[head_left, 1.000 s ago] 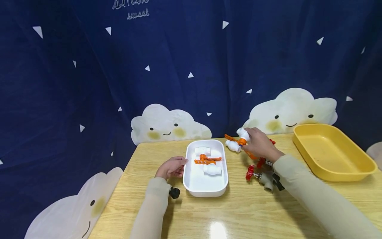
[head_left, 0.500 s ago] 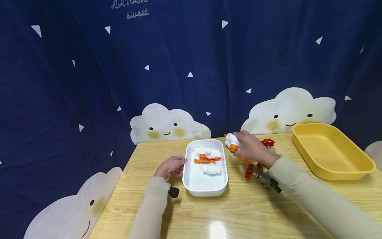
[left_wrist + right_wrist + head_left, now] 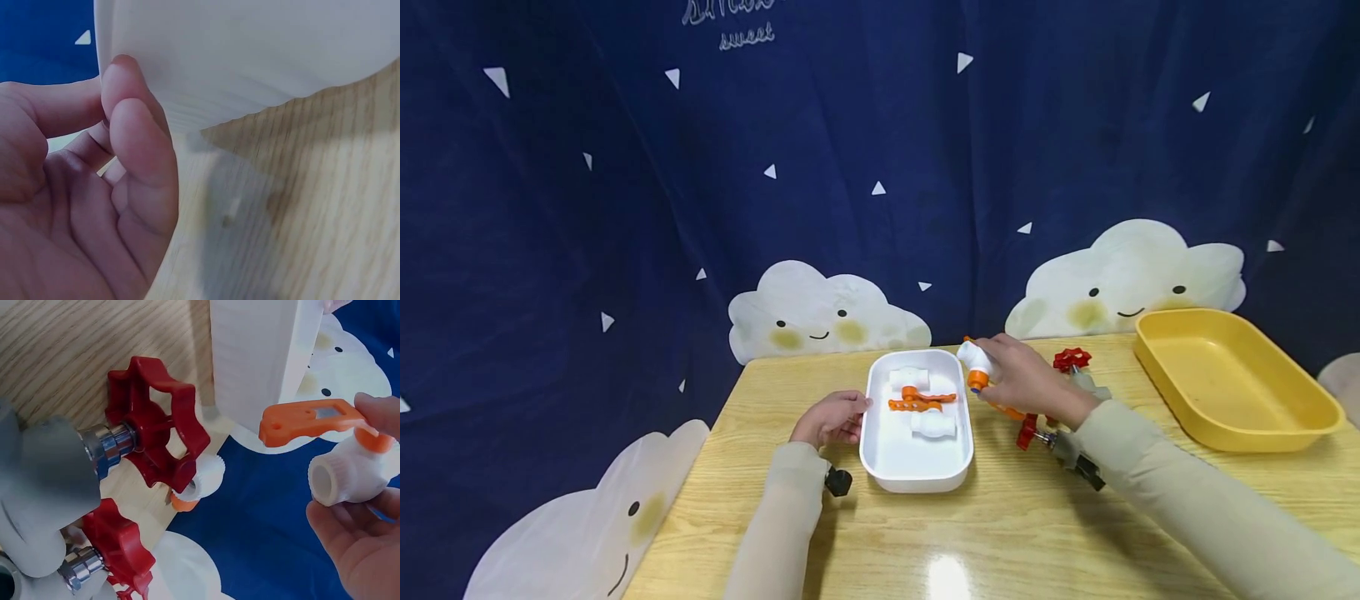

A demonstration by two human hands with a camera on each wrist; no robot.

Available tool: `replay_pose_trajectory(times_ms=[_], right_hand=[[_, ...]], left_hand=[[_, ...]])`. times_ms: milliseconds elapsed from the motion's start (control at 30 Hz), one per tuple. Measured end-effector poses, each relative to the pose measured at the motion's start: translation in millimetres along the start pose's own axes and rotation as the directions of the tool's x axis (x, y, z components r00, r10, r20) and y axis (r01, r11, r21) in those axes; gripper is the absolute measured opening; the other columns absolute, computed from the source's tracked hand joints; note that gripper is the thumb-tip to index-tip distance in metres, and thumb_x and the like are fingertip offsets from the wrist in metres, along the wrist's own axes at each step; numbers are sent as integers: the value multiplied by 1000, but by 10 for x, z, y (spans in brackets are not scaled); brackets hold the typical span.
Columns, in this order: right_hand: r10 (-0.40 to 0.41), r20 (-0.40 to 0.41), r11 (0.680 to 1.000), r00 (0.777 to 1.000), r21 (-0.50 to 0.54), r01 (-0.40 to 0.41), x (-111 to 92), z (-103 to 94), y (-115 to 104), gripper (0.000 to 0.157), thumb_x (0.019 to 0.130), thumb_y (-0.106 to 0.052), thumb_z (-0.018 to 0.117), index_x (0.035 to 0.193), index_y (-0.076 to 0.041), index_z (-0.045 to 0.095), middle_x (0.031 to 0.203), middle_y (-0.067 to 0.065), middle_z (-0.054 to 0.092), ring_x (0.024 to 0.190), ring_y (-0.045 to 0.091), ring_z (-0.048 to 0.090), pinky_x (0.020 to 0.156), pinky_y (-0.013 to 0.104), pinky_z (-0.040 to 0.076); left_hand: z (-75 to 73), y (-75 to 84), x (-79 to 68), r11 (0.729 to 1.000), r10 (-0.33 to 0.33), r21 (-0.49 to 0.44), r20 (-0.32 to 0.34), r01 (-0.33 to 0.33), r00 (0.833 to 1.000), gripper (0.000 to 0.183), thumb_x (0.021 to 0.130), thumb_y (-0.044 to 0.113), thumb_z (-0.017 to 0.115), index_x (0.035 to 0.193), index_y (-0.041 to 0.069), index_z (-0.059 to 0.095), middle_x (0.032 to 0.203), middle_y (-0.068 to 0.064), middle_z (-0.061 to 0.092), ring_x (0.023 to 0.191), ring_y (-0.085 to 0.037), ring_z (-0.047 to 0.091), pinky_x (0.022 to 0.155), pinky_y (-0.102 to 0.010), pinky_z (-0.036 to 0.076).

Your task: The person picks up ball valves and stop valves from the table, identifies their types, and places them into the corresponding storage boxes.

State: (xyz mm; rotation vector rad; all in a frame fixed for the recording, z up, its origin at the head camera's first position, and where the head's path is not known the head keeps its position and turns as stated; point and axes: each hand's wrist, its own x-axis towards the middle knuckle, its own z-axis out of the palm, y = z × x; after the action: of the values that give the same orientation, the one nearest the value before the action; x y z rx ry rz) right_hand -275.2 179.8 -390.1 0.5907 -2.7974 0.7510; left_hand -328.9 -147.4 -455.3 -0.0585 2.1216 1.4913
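Note:
My right hand (image 3: 1026,375) holds a white plastic ball valve (image 3: 353,472) with an orange lever handle between thumb and fingers. In the head view it is just right of the white tub (image 3: 917,483), near the rim. My left hand (image 3: 835,417) pinches the tub's left wall, with fingertips (image 3: 140,137) against the outside in the left wrist view. Inside the tub lie two white ball valves (image 3: 934,425) with orange handles. Another white valve (image 3: 209,477) lies on the table, mostly hidden behind my right hand in the head view.
Grey valves (image 3: 53,462) with red handwheels (image 3: 156,425) lie under and beside my right forearm. At the right stands a yellow tub (image 3: 1240,383). A dark blue curtain (image 3: 850,125) with clouds hangs behind the wooden table (image 3: 880,550).
My right hand has moved left and slightly down with the ball valve, toward the white tub's right rim, uncovering a red handwheel behind it. The left hand stays at the tub's wall.

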Motion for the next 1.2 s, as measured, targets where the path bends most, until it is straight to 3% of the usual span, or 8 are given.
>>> replay_pose_trajectory(times_ms=[200,400,700,767,867,967,1200], right_hand=[[-18,35,999,999,-41,19,-32,19,-65,74,74,-15,81,139,2,52,119,16,60,90,23,59,81,39,56],[-77,19,994,997,-71,78,-39,33,-119,72,72,-15,81,137,1,53,117,15,60,83,19,57,74,33,54],[-85,40,991,996,-96,88,-11,-4,-200,69,72,-14,81,135,-3,57,115,13,60,86,20,57,75,33,54],[-99,54,989,994,-104,104,5,-18,-243,68,72,-13,80,135,-3,56,118,14,60,89,22,60,78,36,57],[-106,85,988,991,-107,115,22,-36,-327,70,73,-13,80,138,-2,54,130,20,58,108,34,63,92,46,57],[-117,115,986,986,-109,129,40,-26,-400,70,74,-14,79,138,-1,53,133,20,56,112,33,62,95,46,56],[-110,215,978,970,-149,144,99,66,-593,69,73,-17,82,135,-1,55,124,14,60,97,22,60,88,37,57]], left_hand=[[-8,-37,3,1000,15,-1,9,-15,1000,20,102,23,53,87,10,53,70,0,50,53,-10,50,51,-21,48],[-36,-58,1,1000,21,-2,12,-21,1000,21,103,24,53,86,11,52,70,0,50,53,-10,50,51,-21,48],[-5,-46,-6,999,41,-7,28,-41,999,21,103,24,52,87,10,52,70,0,49,54,-10,49,52,-22,47],[-6,-52,-4,999,40,-2,24,-40,999,21,103,24,52,87,10,52,70,0,49,54,-10,49,52,-21,47],[-10,-58,-2,999,39,3,26,-39,999,21,103,24,52,87,11,51,71,0,49,55,-11,49,53,-22,47],[-10,-61,4,999,37,5,28,-37,999,21,103,25,53,89,10,51,71,0,49,55,-11,49,53,-22,48],[-6,-52,2,1000,30,4,24,-30,999,17,103,24,52,94,10,54,71,0,50,55,-11,50,54,-23,48]])
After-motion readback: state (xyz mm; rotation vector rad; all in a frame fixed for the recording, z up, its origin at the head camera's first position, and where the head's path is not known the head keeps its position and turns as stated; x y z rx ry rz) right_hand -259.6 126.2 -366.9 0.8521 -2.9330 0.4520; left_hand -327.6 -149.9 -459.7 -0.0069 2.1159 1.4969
